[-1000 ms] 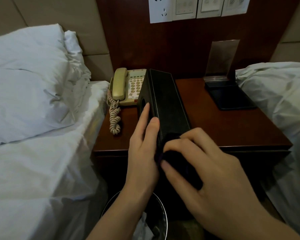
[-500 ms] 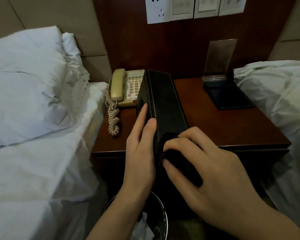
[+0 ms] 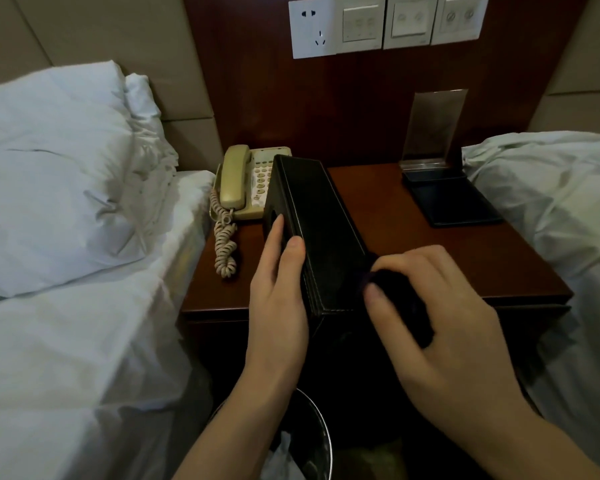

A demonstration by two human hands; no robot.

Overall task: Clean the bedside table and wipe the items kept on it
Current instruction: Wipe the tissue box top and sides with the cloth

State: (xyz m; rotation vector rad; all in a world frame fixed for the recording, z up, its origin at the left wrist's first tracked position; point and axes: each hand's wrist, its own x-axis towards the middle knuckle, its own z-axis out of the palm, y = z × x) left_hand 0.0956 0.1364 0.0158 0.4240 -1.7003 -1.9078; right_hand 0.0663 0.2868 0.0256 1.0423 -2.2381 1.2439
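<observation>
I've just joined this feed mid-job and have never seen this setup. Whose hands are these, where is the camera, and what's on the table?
There is no machine here: a person wears one camera on the head, looking forward and down, so the two bare hands are theirs. The left hand steadies a long black box tipped on its side at the front of the bedside table. The right hand has its grip on a dark cloth, pressed against the box. Behind the box sits a beige phone with a coiled cord. At the back right lie a dark pad and a clear sign holder. Beds flank the table, and a bin stands below.
</observation>
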